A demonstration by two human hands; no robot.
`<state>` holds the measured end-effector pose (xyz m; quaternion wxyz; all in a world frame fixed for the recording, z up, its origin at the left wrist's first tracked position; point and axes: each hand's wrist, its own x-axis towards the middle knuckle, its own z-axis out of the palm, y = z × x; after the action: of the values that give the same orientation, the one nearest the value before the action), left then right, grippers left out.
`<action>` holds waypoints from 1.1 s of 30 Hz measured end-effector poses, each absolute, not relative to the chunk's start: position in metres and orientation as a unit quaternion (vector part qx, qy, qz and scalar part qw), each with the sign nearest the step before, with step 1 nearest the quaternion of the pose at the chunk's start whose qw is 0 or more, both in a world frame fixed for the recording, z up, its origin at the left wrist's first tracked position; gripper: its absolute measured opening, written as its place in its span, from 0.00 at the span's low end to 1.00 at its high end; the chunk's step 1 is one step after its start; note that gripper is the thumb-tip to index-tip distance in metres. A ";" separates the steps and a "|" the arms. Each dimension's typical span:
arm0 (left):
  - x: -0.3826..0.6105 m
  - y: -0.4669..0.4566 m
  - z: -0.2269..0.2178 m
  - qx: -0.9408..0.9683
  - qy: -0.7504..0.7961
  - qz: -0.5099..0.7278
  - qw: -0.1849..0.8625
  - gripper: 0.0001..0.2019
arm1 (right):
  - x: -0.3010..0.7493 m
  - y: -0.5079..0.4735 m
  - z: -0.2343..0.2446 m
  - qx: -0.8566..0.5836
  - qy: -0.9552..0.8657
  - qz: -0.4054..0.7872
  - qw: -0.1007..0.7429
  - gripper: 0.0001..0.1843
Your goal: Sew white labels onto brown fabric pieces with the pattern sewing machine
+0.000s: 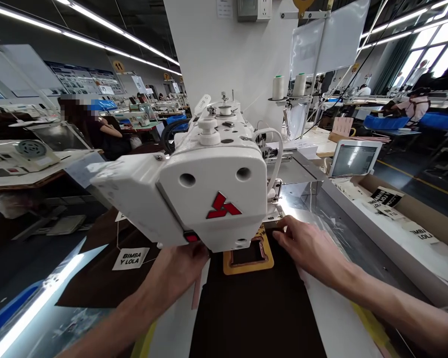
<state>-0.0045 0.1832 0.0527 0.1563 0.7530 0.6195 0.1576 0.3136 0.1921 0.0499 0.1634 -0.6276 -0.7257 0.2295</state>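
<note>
A white sewing machine head (212, 189) with a red three-part logo fills the middle of the view. Under it lies dark brown fabric (254, 308) with a yellow rectangular clamp frame (248, 263) on top. My left hand (182, 263) reaches under the machine head at the frame's left side; its fingertips are hidden behind the head. My right hand (306, 243) rests on the fabric at the frame's right edge, fingers stretched forward and flat towards the needle area.
A white label reading BIMBA Y LOLA (130, 258) lies on brown fabric at the left. More labels (386, 198) sit in a cardboard tray at the right, beside a small screen (353, 159). Thread cones (278, 87) stand behind. Other people work at distant tables.
</note>
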 end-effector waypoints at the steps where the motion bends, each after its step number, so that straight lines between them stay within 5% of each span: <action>1: -0.006 0.173 0.051 0.765 0.607 0.163 0.141 0.27 | 0.319 0.183 0.047 -0.607 -0.752 0.185 0.176 0.16; 5: -0.019 0.132 0.040 0.872 0.442 0.207 0.039 0.13 | 0.335 0.144 0.035 -0.467 -0.863 0.073 0.179 0.21; 12: -0.028 0.130 0.026 0.920 0.385 0.071 -0.010 0.33 | 0.337 0.143 0.020 -0.443 -0.881 0.105 0.129 0.28; 23: -0.017 0.138 0.020 0.900 0.415 0.134 0.004 0.24 | 0.331 0.194 0.024 -0.464 -0.871 0.065 0.148 0.24; 33: -0.020 0.151 0.005 0.890 0.438 0.124 -0.006 0.27 | 0.349 0.163 0.031 -0.446 -0.883 0.095 0.110 0.24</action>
<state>-0.0202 0.1509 0.0050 -0.0064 0.8904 0.4379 0.1238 0.3490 0.1626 0.0312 0.1104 -0.4455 -0.8833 0.0952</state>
